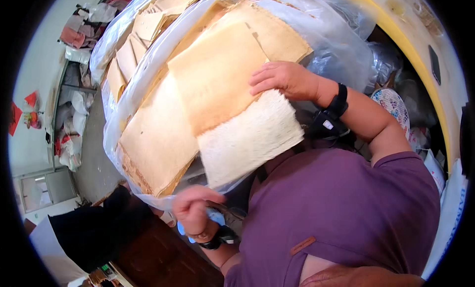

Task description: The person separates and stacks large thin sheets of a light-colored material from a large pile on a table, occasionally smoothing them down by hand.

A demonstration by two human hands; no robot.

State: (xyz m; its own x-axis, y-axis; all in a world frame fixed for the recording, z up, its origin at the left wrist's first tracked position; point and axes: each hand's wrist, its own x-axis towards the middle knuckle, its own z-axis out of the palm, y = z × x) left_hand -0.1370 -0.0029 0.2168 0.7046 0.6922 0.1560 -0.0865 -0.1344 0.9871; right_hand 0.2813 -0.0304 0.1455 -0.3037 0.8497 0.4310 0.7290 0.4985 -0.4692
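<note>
My right hand [284,79] is at the near right edge of a large thin tan sheet [219,75], fingers on top and thumb hidden. Just below that hand, a pale stack with a fibrous, ragged edge [252,135] slants towards my lap, slightly blurred. More tan sheets [159,135] lie in layers under and left of the large sheet, inside clear plastic sheeting [124,112]. My left hand [195,209] is curled and motion-blurred beside the near rim of the plastic; whether it holds anything cannot be told. Both wrists wear black bands.
Folded tan sheets [128,57] fill the far left of the plastic. At right, a yellow-edged table [408,38] carries a phone [434,64]. Shelves with bags [78,112] stand at left. Black cloth [100,224] covers part of something at lower left. A round patterned seat [391,105] is near my right arm.
</note>
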